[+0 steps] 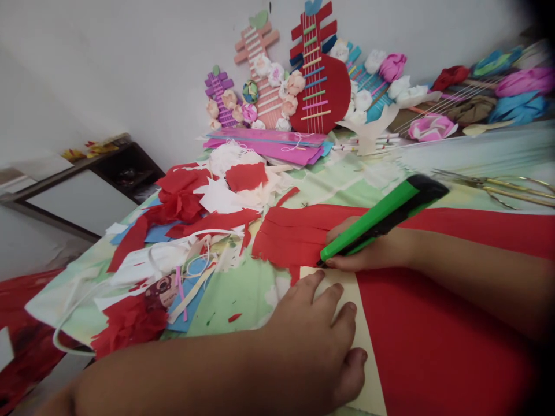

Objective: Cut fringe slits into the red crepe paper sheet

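My right hand [381,249] grips a green and black box cutter [375,216], its handle slanting up to the right and its tip down at the upper end of a cream card strip [367,352]. Fingers spread, my left hand [314,341] lies flat on that strip and holds nothing. The strip lies over a large red sheet [437,341] that spreads to the right. Just left of the cutter is a piece of red paper [286,234] with crease or cut lines and a ragged left edge. My right fingers are partly hidden behind the cutter.
Gold-handled scissors [515,188] lie at the right. Red paper scraps [182,196] and a white cable [65,341] clutter the left. Paper-made string instruments, one a red one [323,92], lean on the back wall beside purple sheets [277,149]. A dark shelf [130,173] stands left.
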